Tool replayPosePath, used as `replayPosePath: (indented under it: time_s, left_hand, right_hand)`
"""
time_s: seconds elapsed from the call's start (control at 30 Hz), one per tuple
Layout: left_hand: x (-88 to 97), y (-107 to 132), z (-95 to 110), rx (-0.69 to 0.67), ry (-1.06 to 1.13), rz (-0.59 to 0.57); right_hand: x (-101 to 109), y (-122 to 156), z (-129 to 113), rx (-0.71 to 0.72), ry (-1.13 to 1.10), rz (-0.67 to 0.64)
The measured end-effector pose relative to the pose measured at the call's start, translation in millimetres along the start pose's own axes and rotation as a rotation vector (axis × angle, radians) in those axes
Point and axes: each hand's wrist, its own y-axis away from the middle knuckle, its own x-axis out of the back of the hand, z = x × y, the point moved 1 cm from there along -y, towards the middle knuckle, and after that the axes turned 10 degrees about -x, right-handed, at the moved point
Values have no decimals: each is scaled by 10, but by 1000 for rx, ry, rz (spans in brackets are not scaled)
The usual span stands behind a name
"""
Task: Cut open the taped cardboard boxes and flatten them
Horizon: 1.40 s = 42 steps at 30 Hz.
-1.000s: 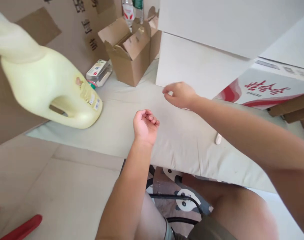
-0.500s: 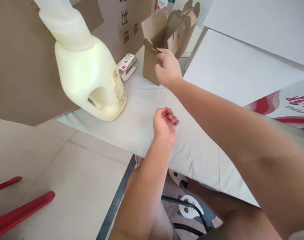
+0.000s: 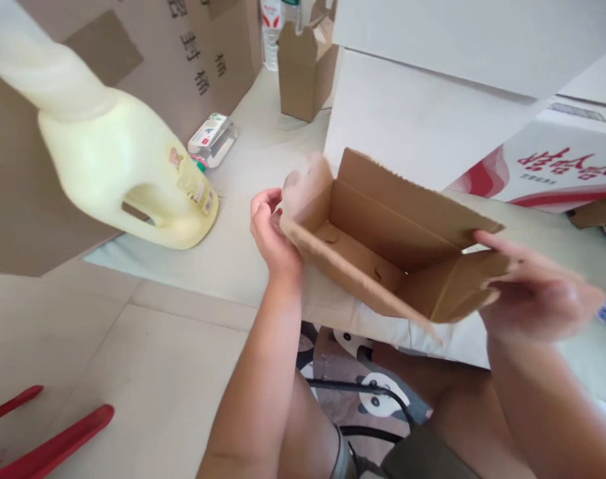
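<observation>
An open-topped brown cardboard box (image 3: pixel 377 259) is tilted above the near edge of the table, its inside bare and its flaps raised. At its right end my right hand (image 3: pixel 537 299) grips the wall, with a finger along the rim; this hand is smeared by motion. My left hand (image 3: pixel 277 239) is against the opposite end, fingers curled beside the flap and partly hidden by it. Further back stands a second brown cardboard box (image 3: pixel 297 73), upright.
A big pale yellow detergent bottle (image 3: pixel 103 159) stands at left before a large carton (image 3: pixel 173 60). Near it lies a small clear-sided package (image 3: pixel 213 140). A water bottle (image 3: pixel 271 33) is at the back. White cartons (image 3: pixel 397 113) line the right. Red handles (image 3: pixel 58 439) show lower left.
My right hand has brought one cardboard box from the back of the table toward me and to the right. My left hand has moved up to that box's left end. The view has shifted slightly.
</observation>
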Motion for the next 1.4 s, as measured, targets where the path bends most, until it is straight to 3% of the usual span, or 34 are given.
replayPosePath:
  time_s: [0.1,0.23,0.33,0.4,0.47,0.57,0.7,1.0,1.4]
  left_hand:
    - [-151,196,-19,22,105,-278]
    - [-242,387,-138,-242,-22,-508]
    - [-248,423,-276,-373,-79,-555]
    - [-252,448,-344,-441,-153,-517]
    - [-268,496,-389,-417,-261,-480]
    - [-318,585,-429,-360,-346,-479]
    - [-385,618,-465,-436,-358,-509]
    - [-400,571,-457,-567,-462,-604]
    - [-363,561,-458,-520,-422,-657]
  right_hand:
    - [68,282,317,16,-256,62]
    - [-20,401,583,77,-147,12]
    - [18,380,672,116,-90,38]
    - [83,367,708,102,-22,96]
    - [151,362,730,66,-13,103]
    - [234,359,722,66,-128,-41]
    - [299,360,696,132,-186,-173]
    - [223,416,709,117,-157,-115]
    - [204,443,725,69,-99,-86]
